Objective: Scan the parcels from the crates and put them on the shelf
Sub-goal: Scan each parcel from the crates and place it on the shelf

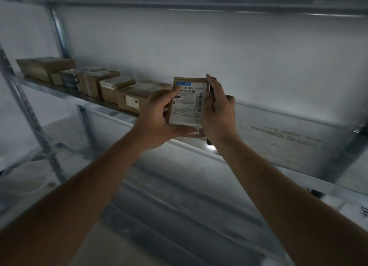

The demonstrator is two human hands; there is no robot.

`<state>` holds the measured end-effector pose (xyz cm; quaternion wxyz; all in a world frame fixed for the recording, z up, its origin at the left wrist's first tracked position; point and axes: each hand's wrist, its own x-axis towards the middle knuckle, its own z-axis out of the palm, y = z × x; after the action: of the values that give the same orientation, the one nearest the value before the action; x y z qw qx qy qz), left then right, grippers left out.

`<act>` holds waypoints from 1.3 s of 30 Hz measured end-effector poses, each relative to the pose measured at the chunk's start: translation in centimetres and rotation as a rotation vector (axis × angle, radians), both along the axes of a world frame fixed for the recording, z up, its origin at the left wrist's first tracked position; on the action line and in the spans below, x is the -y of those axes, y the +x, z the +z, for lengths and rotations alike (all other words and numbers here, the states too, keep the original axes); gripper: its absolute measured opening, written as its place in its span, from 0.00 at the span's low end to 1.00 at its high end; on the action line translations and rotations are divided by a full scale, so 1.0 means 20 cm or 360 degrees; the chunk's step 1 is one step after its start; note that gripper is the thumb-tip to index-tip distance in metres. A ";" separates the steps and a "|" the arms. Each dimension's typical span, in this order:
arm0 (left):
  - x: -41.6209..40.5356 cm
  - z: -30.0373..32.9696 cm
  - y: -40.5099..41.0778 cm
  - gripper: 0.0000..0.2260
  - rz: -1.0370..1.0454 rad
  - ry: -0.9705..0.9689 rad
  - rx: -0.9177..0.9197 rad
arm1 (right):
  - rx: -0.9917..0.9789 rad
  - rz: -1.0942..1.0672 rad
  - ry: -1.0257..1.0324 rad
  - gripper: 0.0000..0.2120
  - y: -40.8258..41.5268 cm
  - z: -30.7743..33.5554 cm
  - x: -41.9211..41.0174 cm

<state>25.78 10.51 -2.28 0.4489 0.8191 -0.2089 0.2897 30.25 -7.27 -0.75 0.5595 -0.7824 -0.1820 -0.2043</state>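
Note:
A small brown cardboard parcel (189, 106) with a white barcode label stands upright at the front edge of the metal shelf (268, 162). My left hand (159, 116) grips its left side, thumb across the label and fingers under the bottom. My right hand (217, 112) holds its right edge, fingers along the side. A dark object, perhaps a scanner, shows partly behind my right palm; I cannot tell what it is.
A row of several brown parcels (111, 88) lines the shelf to the left, the nearest marked "10" (131, 102). Bare shelf board stretches to the right (278, 126). An upper shelf (179, 1) hangs overhead. A metal upright (29, 110) stands at left.

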 end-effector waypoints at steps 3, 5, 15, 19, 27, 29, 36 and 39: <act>-0.16 -0.01 0.15 0.46 -0.0115 0.0020 -0.0031 | -0.0032 -0.0138 -0.0053 0.23 0.09 -0.01 -0.14; -0.26 -0.02 0.25 0.46 -0.0177 0.0044 -0.0035 | -0.0052 -0.0226 -0.0065 0.24 0.14 -0.02 -0.23; -0.52 -0.07 0.52 0.45 -0.0453 0.0093 -0.0228 | -0.0167 -0.0610 -0.0145 0.22 0.24 -0.05 -0.51; -0.52 -0.09 0.57 0.44 -0.0497 0.0081 -0.0322 | -0.0257 -0.0711 -0.0264 0.22 0.29 -0.04 -0.52; -0.54 -0.04 0.68 0.32 -0.0443 0.0233 -0.0395 | -0.0487 -0.0773 -0.0560 0.23 0.39 0.01 -0.56; -0.53 -0.05 0.71 0.33 -0.0440 0.0271 -0.0461 | -0.0515 -0.0782 -0.0622 0.23 0.40 0.01 -0.57; -0.48 -0.08 0.80 0.33 -0.0326 0.0404 -0.0535 | -0.0542 -0.0822 -0.0813 0.23 0.48 -0.03 -0.53; -0.44 -0.07 0.82 0.29 -0.0219 0.0466 -0.0484 | -0.0538 -0.0841 -0.0897 0.23 0.53 -0.03 -0.51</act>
<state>42.16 19.32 -3.60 0.3702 0.8936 -0.2340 0.0980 40.76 2.85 -1.42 0.2740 -0.9470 0.0704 -0.1519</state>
